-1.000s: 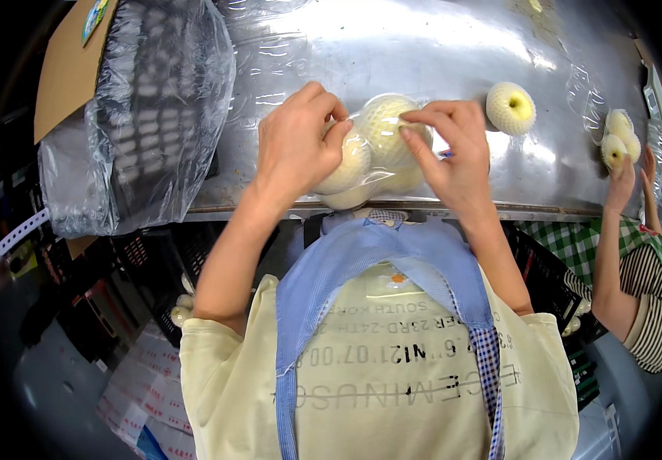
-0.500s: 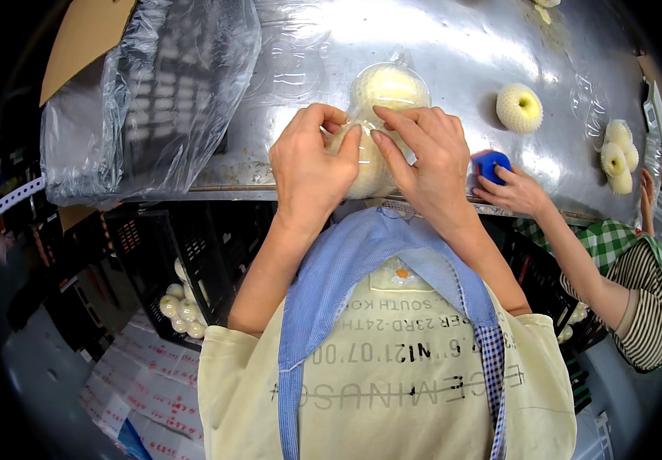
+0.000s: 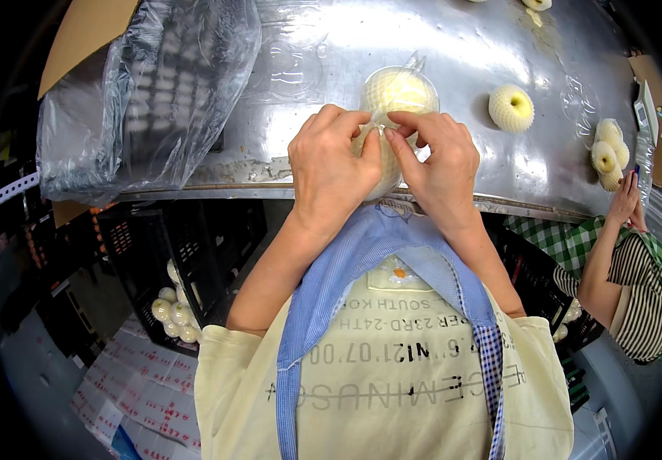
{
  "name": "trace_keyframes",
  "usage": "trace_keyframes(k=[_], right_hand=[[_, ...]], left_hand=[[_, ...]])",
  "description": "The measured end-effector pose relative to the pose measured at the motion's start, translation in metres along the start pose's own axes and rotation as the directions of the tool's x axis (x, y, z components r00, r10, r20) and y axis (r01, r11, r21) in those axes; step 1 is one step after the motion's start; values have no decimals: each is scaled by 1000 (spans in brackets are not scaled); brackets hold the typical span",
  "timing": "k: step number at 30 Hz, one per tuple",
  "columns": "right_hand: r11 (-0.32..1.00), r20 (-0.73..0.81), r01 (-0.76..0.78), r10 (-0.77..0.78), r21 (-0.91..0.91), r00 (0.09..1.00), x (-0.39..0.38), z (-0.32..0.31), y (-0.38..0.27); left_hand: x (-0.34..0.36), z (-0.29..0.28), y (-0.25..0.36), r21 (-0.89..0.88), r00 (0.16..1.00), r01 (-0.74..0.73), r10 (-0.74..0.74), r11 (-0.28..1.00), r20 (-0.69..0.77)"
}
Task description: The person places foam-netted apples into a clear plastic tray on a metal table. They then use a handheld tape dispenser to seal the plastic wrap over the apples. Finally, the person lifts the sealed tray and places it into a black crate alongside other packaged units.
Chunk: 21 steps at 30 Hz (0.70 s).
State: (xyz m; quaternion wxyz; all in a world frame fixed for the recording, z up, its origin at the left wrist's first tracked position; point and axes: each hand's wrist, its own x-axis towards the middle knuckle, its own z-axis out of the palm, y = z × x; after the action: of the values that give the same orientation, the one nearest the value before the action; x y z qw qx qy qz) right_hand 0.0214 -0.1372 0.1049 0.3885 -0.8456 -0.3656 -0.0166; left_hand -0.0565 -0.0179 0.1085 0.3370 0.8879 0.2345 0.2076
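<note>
On the metal table's near edge lies a clear plastic pack point(image 3: 401, 86) holding pale yellow fruit in white foam netting. One round netted fruit shows at its far end, and part of another shows below my fingers. My left hand point(image 3: 332, 167) pinches the clear plastic at the pack's middle with thumb and forefinger. Opposite it, almost fingertip to fingertip, my right hand point(image 3: 444, 162) pinches the same plastic. What exactly sits between the fingertips is too small to make out.
To the right stand a netted fruit point(image 3: 511, 108) and a netted cluster point(image 3: 609, 153). At left, a cardboard box point(image 3: 85, 42) is lined with a clear plastic bag point(image 3: 216, 84). Clear empty trays point(image 3: 293, 65) lie behind. A co-worker's hands point(image 3: 629, 199) are at far right; black crates point(image 3: 154, 261) stand below.
Both my hands have shifted slightly right with the pack and drawn closer together. The co-worker's hand and the blue object it held have left the spot beside my right hand.
</note>
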Motion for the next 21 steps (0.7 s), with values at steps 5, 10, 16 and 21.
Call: trace_keyframes(k=[5,10,16,21], right_hand=[[985,96,-170,166,39,981,3,-9,-2],[940,310,-323,275,113,910,15,-27,1],[927,509,-369,285,69,812,26,-45,10],[996,240,-8,-14,88,971,10,-31,12]], left_hand=[[-5,3,7,-3,999,-31,31,1000,-14],[-7,7,10,27,996,-86,87,996,-37],[-10,12,17,50,991,-126,128,991,-40],[-9,13,17,64,990,-129,132,990,-46]])
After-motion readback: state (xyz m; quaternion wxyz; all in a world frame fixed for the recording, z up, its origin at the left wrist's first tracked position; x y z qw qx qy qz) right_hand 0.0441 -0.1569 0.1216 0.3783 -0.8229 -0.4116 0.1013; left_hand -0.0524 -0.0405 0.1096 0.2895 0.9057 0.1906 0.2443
